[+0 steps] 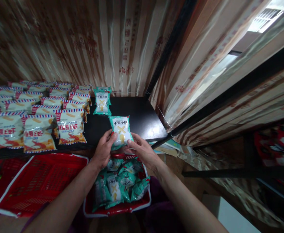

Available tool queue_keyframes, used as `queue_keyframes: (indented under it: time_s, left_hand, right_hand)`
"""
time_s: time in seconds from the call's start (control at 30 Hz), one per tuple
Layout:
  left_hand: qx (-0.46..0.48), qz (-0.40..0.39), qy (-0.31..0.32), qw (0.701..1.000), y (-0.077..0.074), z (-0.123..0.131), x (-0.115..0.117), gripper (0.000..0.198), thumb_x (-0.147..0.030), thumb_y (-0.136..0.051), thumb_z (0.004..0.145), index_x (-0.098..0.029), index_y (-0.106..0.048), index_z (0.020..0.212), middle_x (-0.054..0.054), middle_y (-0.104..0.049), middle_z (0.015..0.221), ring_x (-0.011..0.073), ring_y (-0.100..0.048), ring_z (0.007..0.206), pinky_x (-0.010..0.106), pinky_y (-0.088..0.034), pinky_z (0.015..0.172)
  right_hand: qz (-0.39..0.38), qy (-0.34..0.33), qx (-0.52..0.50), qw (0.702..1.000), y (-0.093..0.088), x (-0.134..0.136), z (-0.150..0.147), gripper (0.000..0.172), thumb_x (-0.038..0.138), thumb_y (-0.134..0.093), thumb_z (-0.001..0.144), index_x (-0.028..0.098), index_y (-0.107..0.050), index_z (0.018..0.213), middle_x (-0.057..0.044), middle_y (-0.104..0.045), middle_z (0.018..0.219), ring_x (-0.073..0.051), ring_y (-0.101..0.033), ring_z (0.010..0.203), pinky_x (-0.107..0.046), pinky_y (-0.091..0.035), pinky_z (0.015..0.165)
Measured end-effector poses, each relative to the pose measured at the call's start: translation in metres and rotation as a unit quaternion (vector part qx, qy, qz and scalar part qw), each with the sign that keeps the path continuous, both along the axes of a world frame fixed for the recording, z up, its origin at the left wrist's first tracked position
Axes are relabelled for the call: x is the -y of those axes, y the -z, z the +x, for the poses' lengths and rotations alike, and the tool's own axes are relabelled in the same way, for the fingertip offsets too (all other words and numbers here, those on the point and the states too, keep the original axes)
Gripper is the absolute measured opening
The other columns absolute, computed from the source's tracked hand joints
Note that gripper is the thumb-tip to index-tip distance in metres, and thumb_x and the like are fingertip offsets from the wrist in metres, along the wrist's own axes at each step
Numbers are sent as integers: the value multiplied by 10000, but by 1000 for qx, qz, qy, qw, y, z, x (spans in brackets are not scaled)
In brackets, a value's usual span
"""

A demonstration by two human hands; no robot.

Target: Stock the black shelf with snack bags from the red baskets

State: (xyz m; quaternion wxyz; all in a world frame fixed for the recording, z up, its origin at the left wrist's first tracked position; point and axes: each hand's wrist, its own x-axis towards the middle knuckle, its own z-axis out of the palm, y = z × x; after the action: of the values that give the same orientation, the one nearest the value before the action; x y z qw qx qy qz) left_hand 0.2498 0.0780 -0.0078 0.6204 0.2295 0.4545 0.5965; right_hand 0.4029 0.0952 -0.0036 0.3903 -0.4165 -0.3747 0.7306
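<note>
A teal and white snack bag [121, 129] is held upright between my two hands, over the front edge of the black shelf [137, 111]. My left hand [105, 147] grips its left side, thumb on the front. On its lower right side, the thumb and fingers of my right hand [142, 149] press the bag. Behind it on the shelf stand teal bags [102, 103], one in front of another. Below my hands, a red basket [112, 212] with a white rim holds several more teal bags [115, 189].
Rows of white and orange snack bags [70, 126] fill the shelf's left part. A second red basket [47, 178] is at the lower left. Black metal posts [166, 48] and patterned curtains [122, 42] stand behind and to the right. Red packages [277, 149] lie at far right.
</note>
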Motion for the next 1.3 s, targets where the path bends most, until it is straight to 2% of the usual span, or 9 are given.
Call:
queue_keyframes:
  time_s: [0.23, 0.43, 0.67, 0.87, 1.1, 1.3]
  left_hand:
    - [46, -3, -9, 999, 2, 5, -2, 469, -340, -721, 702, -180, -564, 1114, 58, -701, 997, 198, -663, 879, 319, -528, 790]
    - [84, 3, 9, 996, 4, 5, -3, 503, -279, -724, 701, -187, -550, 1165, 52, -702, 1002, 199, -660, 888, 317, -517, 808]
    - [121, -11, -3, 993, 0, 6, -3, 456, -227, -727, 688, -168, -574, 1114, 53, -708, 953, 216, -650, 940, 327, -507, 839]
    - [127, -16, -7, 992, 2, 6, -4, 334, -216, -718, 690, -143, -609, 997, 70, -707, 946, 221, -648, 945, 329, -507, 839]
    - [143, -20, 3, 990, 5, 6, -5, 410, -208, -720, 684, -152, -587, 1068, 74, -701, 985, 218, -654, 923, 332, -513, 825]
    - [147, -22, 0, 989, 6, 7, -5, 507, -191, -714, 692, -175, -540, 1168, 74, -697, 1009, 216, -656, 919, 342, -507, 836]
  right_hand:
    - [-47, 74, -13, 996, 12, 9, -12, 323, 296, -838, 565, 170, -616, 763, 43, -637, 636, -69, -557, 554, -181, -425, 541]
    - [-47, 134, -49, 989, 15, 8, -15, 303, 249, -848, 523, 163, -625, 709, 35, -649, 599, -52, -512, 498, -166, -360, 471]
    - [-42, 143, -78, 986, 12, 9, -17, 247, 189, -825, 529, 161, -630, 677, 46, -626, 599, -52, -518, 510, -164, -385, 488]
    - [-46, 154, -77, 984, 8, 12, -21, 283, 259, -842, 545, 158, -610, 672, 44, -613, 605, -69, -567, 579, -170, -436, 557]
    - [-5, 175, -33, 984, 15, 10, -23, 323, 302, -839, 540, 174, -565, 655, 79, -539, 545, -55, -477, 506, -183, -385, 517]
    - [72, 206, 28, 975, 16, 10, -21, 280, 289, -795, 579, 183, -542, 634, 98, -477, 506, -56, -401, 468, -186, -320, 467]
